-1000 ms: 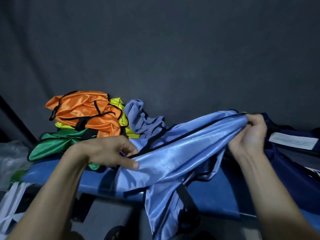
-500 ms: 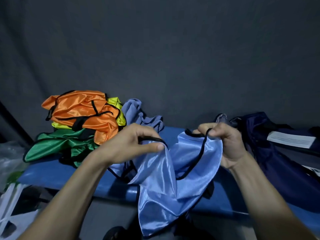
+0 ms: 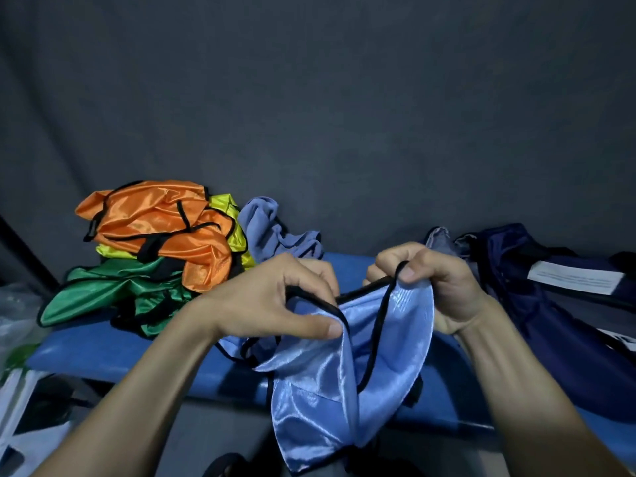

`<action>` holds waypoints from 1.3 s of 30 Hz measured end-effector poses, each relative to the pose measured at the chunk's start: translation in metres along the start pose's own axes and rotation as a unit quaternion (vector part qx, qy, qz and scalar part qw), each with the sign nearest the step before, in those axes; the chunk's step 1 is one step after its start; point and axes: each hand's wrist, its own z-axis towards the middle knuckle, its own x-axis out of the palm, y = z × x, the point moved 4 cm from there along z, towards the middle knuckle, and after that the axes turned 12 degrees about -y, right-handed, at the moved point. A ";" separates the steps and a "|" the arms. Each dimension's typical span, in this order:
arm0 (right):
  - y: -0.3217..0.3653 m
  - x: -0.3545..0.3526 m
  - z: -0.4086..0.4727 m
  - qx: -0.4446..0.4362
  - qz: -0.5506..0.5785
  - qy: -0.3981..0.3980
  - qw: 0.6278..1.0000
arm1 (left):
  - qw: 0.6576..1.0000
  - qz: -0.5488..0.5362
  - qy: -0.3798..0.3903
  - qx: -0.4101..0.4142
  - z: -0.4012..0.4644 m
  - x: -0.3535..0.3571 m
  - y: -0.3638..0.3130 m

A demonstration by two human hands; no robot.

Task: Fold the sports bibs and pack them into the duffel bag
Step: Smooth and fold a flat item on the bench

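Left hand [image 3: 275, 304] and right hand [image 3: 426, 287] both pinch the shiny light-blue bib with black edging [image 3: 344, 383] – fingers curled tight, cloth hanging down; dark navy duffel bag [image 3: 550, 321] just beside

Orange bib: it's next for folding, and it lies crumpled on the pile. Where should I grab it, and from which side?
Judging by its pose, take the orange bib from above, pinching the black-trimmed edge along its upper rim. It lies topmost on the yellow bib and green bib, so lifting straight up should free it without dragging them.
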 end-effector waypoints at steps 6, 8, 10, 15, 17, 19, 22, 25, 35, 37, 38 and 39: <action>0.026 -0.009 -0.002 -0.128 0.053 -0.091 0.986 | 0.999 0.005 0.032 0.033 -0.012 0.000 -0.010; 0.038 -0.014 -0.006 -0.164 0.089 -0.123 0.975 | 0.998 -0.031 0.043 0.020 -0.015 -0.003 -0.010; 0.042 -0.017 -0.008 -0.179 0.121 -0.141 0.966 | 0.999 -0.033 0.020 -0.013 -0.015 -0.004 -0.001; 0.039 -0.034 -0.010 -0.206 0.096 -0.277 0.934 | 0.969 0.028 -0.246 0.002 -0.010 -0.036 0.017; 0.039 -0.043 -0.014 -0.203 0.070 -0.335 0.917 | 0.927 -0.001 -0.374 0.018 -0.016 -0.064 0.014; 0.038 -0.050 -0.018 -0.198 0.085 -0.366 0.905 | 0.903 0.000 -0.430 0.010 -0.026 -0.085 0.013; 0.034 -0.059 -0.024 -0.161 -0.002 -0.407 0.899 | 0.892 0.170 -0.418 -0.016 -0.033 -0.097 0.029; 0.029 -0.059 -0.026 -0.130 -0.177 -0.353 0.909 | 0.857 0.316 -0.406 -0.012 -0.035 -0.102 0.044; 0.023 -0.092 -0.035 -0.104 -0.627 -0.363 0.682 | 0.776 0.189 -0.602 0.003 -0.051 -0.116 0.036; 0.018 -0.098 -0.031 -0.052 -0.680 -0.376 0.628 | 0.817 0.103 -0.568 0.001 -0.047 -0.112 0.033; 0.015 -0.099 -0.027 -0.019 -0.710 -0.367 0.601 | 0.838 0.085 -0.539 0.003 -0.044 -0.107 0.030; 0.011 -0.096 -0.024 0.006 -0.735 -0.351 0.580 | 0.860 0.081 -0.504 0.012 -0.040 -0.099 0.026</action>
